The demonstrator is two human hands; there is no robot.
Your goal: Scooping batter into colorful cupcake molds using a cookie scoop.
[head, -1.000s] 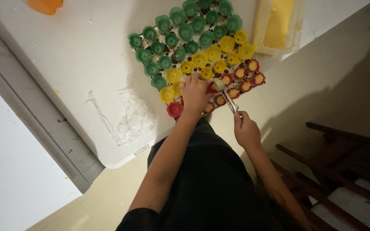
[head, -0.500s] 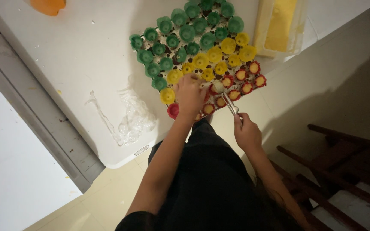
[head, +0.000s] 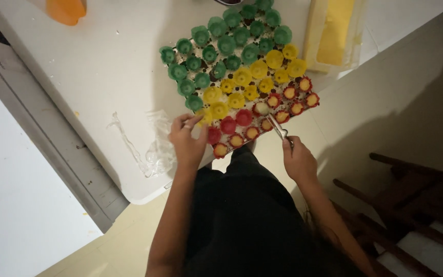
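Beside the cup tray (head: 180,60), crumpled plastic wrap (head: 156,149) and yellow tub (head: 334,33).

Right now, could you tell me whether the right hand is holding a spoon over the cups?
Yes, the right hand grips a metal spoon whose bowl sits over a red cup.

Our left hand (head: 187,139) reaches forward, fingers (head: 190,122) loosely curled and slightly spread. Our right hand (head: 298,160), to its right, is closed in a pinching grip, forearms angled inward.
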